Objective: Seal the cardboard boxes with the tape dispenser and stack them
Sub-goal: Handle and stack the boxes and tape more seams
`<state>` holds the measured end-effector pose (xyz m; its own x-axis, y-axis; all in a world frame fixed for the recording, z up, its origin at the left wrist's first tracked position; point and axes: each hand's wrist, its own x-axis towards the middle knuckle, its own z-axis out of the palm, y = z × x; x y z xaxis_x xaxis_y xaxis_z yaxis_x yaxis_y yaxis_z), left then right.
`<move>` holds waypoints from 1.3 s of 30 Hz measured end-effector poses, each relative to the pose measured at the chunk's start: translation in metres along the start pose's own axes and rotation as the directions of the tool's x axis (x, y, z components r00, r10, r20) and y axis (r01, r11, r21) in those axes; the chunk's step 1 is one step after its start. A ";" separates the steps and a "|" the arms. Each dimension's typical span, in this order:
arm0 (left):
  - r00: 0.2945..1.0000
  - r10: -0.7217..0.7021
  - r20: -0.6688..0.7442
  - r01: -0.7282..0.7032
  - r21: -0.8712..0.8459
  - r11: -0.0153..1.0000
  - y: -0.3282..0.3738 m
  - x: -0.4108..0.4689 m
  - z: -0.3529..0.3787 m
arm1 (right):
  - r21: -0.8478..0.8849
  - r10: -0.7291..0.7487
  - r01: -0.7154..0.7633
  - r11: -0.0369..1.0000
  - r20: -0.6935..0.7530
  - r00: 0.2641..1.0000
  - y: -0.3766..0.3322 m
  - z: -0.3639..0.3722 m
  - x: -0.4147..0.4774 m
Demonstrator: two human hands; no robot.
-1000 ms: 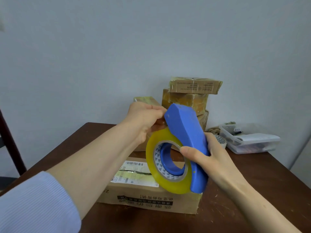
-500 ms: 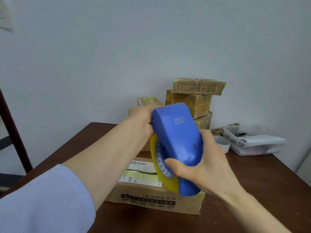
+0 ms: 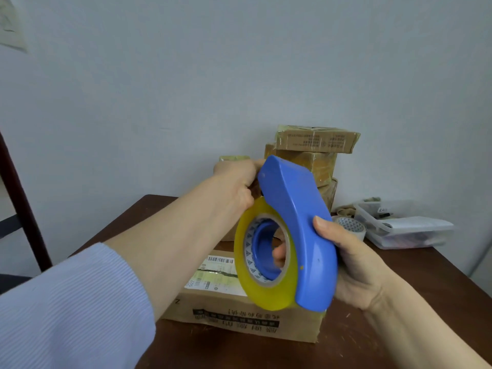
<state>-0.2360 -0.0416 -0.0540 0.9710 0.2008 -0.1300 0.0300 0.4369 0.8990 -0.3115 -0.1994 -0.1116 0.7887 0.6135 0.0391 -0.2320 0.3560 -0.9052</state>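
In the head view, the open cardboard box (image 3: pixel 239 312) lies flat on the brown table (image 3: pixel 426 302) and serves here as the landmark. Its top seam runs through a white label (image 3: pixel 218 275) and looks not yet taped.

Above the box, in the air, the right hand (image 3: pixel 354 265) grips the blue tape dispenser (image 3: pixel 295 230). The thumb lies on the shell and a fingertip shows through the core of the yellow tape roll (image 3: pixel 266 296). I think this grip keeps the roll steady while the other hand works at the front.

The left hand (image 3: pixel 237 182) is above the far side of the box, at the front end of the dispenser, with its fingers curled. It probably looks for the loose end of the tape, but the blue shell hides the fingertips, so I cannot tell if it pinches anything.

Behind the box, at the wall, a stack of sealed boxes (image 3: pixel 314 155) stands, so part of the task seems done.

To the right of the box and further back are a spare tape roll (image 3: pixel 351 227) and a clear plastic container (image 3: pixel 410 230), both near the table's right edge. The bare wood just right of the box gives room for the dispenser. On the left the table edge is close, so the pull should go along the seam.
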 end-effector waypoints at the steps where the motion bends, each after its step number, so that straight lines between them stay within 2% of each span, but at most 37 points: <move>1: 1.000 0.004 0.001 -0.004 0.012 1.000 0.001 0.000 -0.001 | -0.007 -0.019 0.019 1.000 0.017 1.000 0.000 -0.002 0.001; 7: 0.994 0.066 -0.082 -0.061 0.063 0.996 0.000 0.006 -0.016 | -0.118 0.011 -0.003 0.993 0.064 0.998 -0.011 -0.003 0.003; 10: 0.991 0.081 -0.106 -0.070 0.099 0.993 0.008 0.015 -0.032 | -0.266 0.137 -0.107 0.958 0.099 0.986 -0.018 -0.008 0.003; 15: 0.975 0.086 -0.204 -0.064 0.111 0.992 0.016 0.022 -0.080 | -0.362 0.309 -0.251 0.898 0.111 0.944 -0.037 -0.023 0.009; 18: 0.958 0.110 -0.264 -0.085 0.104 0.991 0.004 0.013 -0.102 | -0.456 0.418 -0.332 0.826 0.101 0.903 -0.053 -0.027 0.025; 22: 0.914 0.142 -0.381 -0.124 0.072 0.990 -0.012 0.004 -0.137 | -0.618 0.559 -0.407 0.672 0.062 0.827 -0.066 -0.024 0.048; 25: 0.868 0.142 -0.476 -0.130 0.059 0.990 -0.018 0.004 -0.167 | -0.668 0.594 -0.450 0.592 -0.015 0.804 -0.069 -0.025 0.065; 30: 0.807 0.163 -0.568 -0.139 0.085 0.987 -0.034 0.001 -0.201 | -0.763 0.689 -0.478 0.435 -0.059 0.722 -0.056 -0.022 0.093; 39: 0.757 0.115 -0.644 -0.056 0.111 0.992 -0.051 0.009 -0.226 | -0.760 0.738 -0.564 0.322 -0.173 0.653 -0.038 -0.004 0.126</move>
<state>-0.2824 0.1365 -0.1956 0.5854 0.7665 -0.2641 0.0013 0.3249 0.9458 -0.2011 -0.1381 -0.0741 0.4420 0.5415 -0.7151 -0.0868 -0.7677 -0.6349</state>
